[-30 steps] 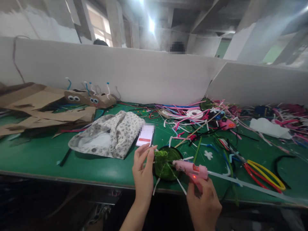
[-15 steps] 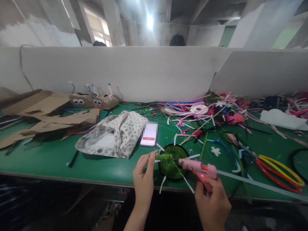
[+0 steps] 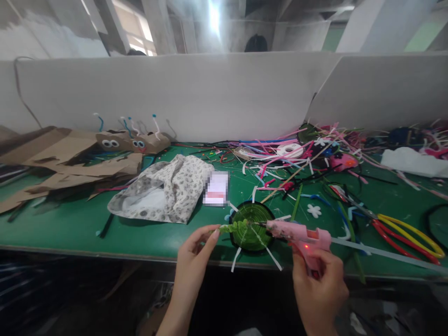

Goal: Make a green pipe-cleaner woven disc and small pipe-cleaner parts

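My left hand [image 3: 199,247] pinches the left end of a green coiled pipe cleaner [image 3: 233,227] between thumb and fingers. My right hand [image 3: 320,284] is wrapped round the handle of a pink hot glue gun [image 3: 301,235], whose red light is lit. The gun's nozzle points left, close to the free end of the coil; whether they touch I cannot tell. Below both lies a round green disc [image 3: 257,240] with a black rim, at the table's front edge. White strips stick out around it. A long translucent glue stick [image 3: 381,249] runs out behind the gun.
A phone [image 3: 217,189] and a patterned cloth [image 3: 175,186] lie beyond my left hand. Scissors [image 3: 402,233] with red and yellow handles lie at right. Pipe cleaners [image 3: 273,154] are heaped at the back, before a white partition [image 3: 210,98]. Cut cardboard [image 3: 63,149] fills the left side.
My left hand has shifted left with the coiled pipe cleaner. The glue gun has moved a little right, its nozzle still near the coil's end. The whole view has tipped slightly.
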